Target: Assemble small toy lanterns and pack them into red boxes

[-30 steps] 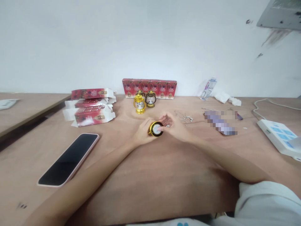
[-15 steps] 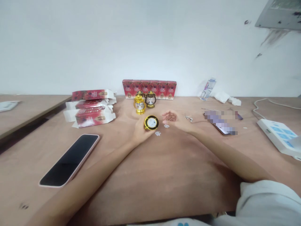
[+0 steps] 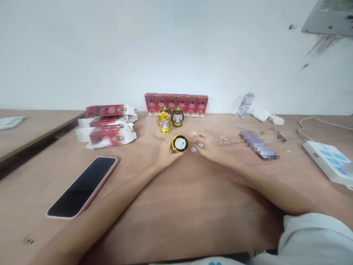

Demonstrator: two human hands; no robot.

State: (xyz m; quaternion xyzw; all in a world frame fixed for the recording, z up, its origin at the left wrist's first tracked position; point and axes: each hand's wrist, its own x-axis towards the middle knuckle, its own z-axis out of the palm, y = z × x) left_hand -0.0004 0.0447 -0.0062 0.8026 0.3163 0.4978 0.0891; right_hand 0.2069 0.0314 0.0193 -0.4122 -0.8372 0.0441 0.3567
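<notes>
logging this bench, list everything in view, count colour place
wall: one, white, rear
tables: two, brown, foreground, left
upright boxes: six, red, rear
open boxes: three, red-white, left
gold lantern: one, gold, centre rear
dark lanterns: two, bronze, behind gold lantern
held lantern: one, gold, black, centre
flat pieces: several, white, centre
round pieces: several, silvery, right
phone: one, black, left
pixelated item: one, purplish, right
bottle: one, clear, rear
crumpled wads: two, white, beside bottle
device: one, white, blue, far right
cable: one, white, behind device
wall panel: one, grey, upper right
pale item: one, whitish, far left
sleeve: one, pale, lower right
left hand: one, bare, on held lantern
right hand: one, bare, near flat pieces
</notes>
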